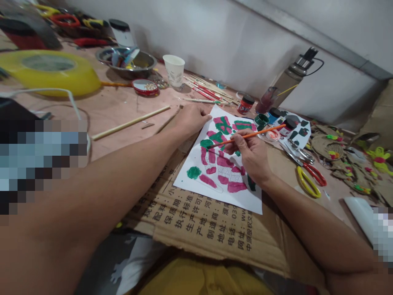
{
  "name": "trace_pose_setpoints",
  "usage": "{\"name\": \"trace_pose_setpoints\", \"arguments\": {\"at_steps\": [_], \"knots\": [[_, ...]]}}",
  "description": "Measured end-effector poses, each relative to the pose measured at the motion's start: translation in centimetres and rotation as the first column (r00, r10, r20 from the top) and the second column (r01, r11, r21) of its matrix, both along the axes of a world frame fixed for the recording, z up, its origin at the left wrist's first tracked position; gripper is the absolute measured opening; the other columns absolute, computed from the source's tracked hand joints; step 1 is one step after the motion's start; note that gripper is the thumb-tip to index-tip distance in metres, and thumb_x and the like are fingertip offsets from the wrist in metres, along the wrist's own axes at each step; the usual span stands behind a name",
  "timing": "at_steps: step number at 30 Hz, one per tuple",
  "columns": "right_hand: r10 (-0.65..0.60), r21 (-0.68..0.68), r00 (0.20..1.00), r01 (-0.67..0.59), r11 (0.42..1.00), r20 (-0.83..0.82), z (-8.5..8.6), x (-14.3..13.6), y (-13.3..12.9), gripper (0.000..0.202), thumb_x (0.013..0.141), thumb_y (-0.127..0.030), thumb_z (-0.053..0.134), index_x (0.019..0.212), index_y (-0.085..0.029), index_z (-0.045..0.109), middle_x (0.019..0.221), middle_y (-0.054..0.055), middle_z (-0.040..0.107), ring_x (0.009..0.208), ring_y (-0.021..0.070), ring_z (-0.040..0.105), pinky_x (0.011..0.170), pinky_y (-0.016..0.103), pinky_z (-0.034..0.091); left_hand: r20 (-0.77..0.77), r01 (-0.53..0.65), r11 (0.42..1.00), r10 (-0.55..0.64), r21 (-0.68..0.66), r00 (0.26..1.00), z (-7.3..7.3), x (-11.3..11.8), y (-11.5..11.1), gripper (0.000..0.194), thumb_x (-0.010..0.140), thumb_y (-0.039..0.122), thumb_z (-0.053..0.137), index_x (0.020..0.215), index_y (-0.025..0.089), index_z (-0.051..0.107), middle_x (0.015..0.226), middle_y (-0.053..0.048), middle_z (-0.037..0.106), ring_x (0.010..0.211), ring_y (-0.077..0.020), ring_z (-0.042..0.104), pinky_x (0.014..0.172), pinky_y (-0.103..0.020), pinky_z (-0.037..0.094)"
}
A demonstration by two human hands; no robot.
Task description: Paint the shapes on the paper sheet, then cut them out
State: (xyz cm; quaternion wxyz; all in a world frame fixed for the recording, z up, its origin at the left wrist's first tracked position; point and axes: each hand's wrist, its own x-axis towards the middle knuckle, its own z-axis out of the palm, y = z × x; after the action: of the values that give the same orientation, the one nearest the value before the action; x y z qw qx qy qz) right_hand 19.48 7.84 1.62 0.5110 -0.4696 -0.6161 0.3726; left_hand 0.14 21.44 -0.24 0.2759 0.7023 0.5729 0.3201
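Note:
My right hand (251,153) is closed around an orange-handled paintbrush (258,132), its tip touching a green patch on a white sheet of paper (190,166). Pink and green painted shapes cover much of the sheet, with some pencil-patterned parts left white between them. At the sheet's upper left edge, my left hand (195,118) has its curled fingers on the paper. Under the sheet lies a printed corrugated cardboard piece (202,233). Just beyond my right hand stand an open green paint jar (261,121) and a pink paint jar (287,126).
Scissors (308,178) with red and yellow handles lie to the right, near woven cardboard pieces (327,145). Along the back are a paper cup (174,70), thin wooden sticks (208,88), a metal bowl (144,63) and a flask (291,82). A tape roll (82,78) sits left.

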Motion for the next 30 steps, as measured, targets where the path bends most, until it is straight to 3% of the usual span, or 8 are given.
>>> {"name": "trace_pose_setpoints", "arguments": {"at_steps": [7,30], "knots": [[0.01,0.0,1.0,-0.01,1.0,-0.025,-0.14,-0.32,-0.19,0.047,0.094,-0.07,0.079,0.093,-0.025,0.066,0.072,-0.001,0.081,0.062,0.0161,0.076,0.064,0.032,0.065,-0.067,-0.026,1.0,0.026,0.003,0.997,0.37,0.25,-0.24,0.021,0.093,0.033,0.072,0.074,0.024,0.076,0.097,-0.009,0.082,0.093,-0.0284,0.072,0.082,-0.04,0.049],[-0.011,-0.099,0.999,0.007,0.995,-0.046,-0.12,-0.25,-0.08,0.05,0.09,-0.072,0.081,0.092,-0.025,0.065,0.069,-0.002,0.077,0.059,0.0157,0.074,0.062,0.032,0.067,-0.035,-0.021,1.0,0.021,-0.007,0.999,0.33,0.05,-0.31,0.018,0.091,0.035,0.073,0.074,0.026,0.075,0.093,-0.007,0.082,0.095,-0.0293,0.072,0.084,-0.041,0.05]]}}
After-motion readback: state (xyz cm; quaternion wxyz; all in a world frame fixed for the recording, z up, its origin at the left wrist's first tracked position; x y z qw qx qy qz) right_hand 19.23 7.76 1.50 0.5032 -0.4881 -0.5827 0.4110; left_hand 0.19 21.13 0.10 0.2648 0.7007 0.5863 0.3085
